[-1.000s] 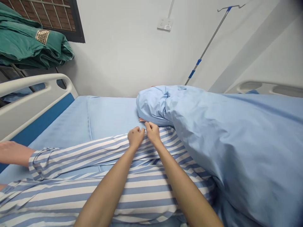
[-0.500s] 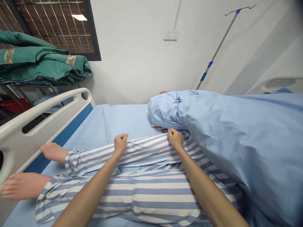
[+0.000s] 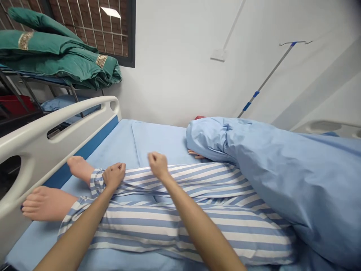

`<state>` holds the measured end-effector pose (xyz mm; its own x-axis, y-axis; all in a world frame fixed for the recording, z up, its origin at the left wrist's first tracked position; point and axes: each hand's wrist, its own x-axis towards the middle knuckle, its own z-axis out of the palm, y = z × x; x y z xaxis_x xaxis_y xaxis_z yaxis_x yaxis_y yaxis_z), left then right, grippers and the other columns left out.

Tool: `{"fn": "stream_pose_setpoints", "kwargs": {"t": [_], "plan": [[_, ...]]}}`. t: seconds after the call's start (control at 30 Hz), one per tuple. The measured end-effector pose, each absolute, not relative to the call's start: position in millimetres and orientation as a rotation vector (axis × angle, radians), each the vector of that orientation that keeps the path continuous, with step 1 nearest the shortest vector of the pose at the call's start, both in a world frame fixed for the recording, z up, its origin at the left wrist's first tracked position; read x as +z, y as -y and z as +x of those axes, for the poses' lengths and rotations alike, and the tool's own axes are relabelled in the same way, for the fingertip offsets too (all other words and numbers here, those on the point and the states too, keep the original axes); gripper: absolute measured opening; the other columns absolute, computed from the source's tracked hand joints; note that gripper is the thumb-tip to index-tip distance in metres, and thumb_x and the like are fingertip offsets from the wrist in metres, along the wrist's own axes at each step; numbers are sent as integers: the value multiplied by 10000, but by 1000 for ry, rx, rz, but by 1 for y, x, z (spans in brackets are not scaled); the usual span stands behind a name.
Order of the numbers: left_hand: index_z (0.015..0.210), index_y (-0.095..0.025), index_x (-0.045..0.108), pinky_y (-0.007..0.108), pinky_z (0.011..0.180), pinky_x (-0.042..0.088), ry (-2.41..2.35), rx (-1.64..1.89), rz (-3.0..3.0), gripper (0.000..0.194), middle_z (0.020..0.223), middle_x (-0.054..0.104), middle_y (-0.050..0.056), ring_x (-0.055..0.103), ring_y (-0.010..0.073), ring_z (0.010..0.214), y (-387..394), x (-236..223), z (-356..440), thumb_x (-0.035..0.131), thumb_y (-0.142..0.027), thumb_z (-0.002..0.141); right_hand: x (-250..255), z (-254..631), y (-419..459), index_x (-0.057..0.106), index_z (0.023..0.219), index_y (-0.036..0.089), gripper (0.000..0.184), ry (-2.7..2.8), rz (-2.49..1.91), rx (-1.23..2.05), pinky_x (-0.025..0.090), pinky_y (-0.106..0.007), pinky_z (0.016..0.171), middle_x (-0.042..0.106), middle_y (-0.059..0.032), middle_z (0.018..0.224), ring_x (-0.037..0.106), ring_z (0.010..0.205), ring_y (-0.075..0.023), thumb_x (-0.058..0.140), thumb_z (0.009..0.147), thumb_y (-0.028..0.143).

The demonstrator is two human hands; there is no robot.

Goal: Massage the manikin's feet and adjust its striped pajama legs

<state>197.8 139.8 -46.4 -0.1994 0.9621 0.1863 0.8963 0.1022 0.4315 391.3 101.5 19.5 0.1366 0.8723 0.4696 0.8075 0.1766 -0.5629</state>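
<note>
My left hand (image 3: 114,175) is curled into a fist at the lower part of the far striped trouser leg (image 3: 141,177), close to the ankle. Farther up that leg is my right hand (image 3: 158,165), also a fist and slightly blurred. I see nothing in either hand; contact of the right fist with the cloth cannot be told. The blue-and-white trousers (image 3: 158,226) clothe a figure lying on the bed, whose bare feet (image 3: 46,203) look smooth like a manikin's. Fingers of its hand (image 3: 196,154) stick out beneath the folded-back blue quilt (image 3: 276,162).
A white footboard (image 3: 59,139) closes the bed's left end, with blue sheet (image 3: 158,135) along the far side. Green folded bedding (image 3: 62,56) lies on a rack beneath the barred window (image 3: 93,26). An IV pole (image 3: 266,81) stands behind the bed.
Both fists have moved left along the far leg, the left one from mid-shin towards the ankle, the right one from near the quilt to the shin. The view has shifted slightly.
</note>
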Motion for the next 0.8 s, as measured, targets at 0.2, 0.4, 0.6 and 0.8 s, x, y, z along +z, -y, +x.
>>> {"fn": "stream_pose_setpoints", "kwargs": {"t": [0.2, 0.4, 0.6, 0.8], "plan": [[706, -205, 664, 292, 584, 263, -2144, 775, 1873, 372, 771, 677, 104, 548, 218, 687, -144, -34, 203, 359, -380, 826, -27, 299, -138, 583, 603, 200, 320, 1789, -1679, 294, 257, -250, 546, 577, -22, 588, 447, 560, -136, 416, 852, 312], [574, -183, 543, 254, 561, 279, -1814, 1169, 1624, 429, 580, 563, 36, 468, 145, 588, -147, -27, 254, 288, -369, 864, -30, 332, -153, 360, 489, 201, 375, 1324, -1444, 695, 285, -234, 506, 363, 38, 463, 368, 497, -106, 343, 841, 330], [528, -196, 478, 279, 543, 210, -1887, 1018, 1638, 368, 567, 515, 16, 382, 141, 560, -134, -37, 272, 379, -397, 819, -8, 387, -133, 292, 493, 199, 394, 1392, -1411, 482, 227, -246, 498, 270, 48, 484, 296, 498, -89, 378, 831, 381], [478, -187, 371, 259, 539, 239, -1517, 1244, 1625, 327, 479, 349, -17, 357, 110, 527, -133, -7, 321, 388, -318, 777, -33, 414, -122, 313, 502, 197, 365, 1253, -1527, 488, 236, -243, 511, 291, 45, 494, 309, 522, -95, 359, 830, 350]]}}
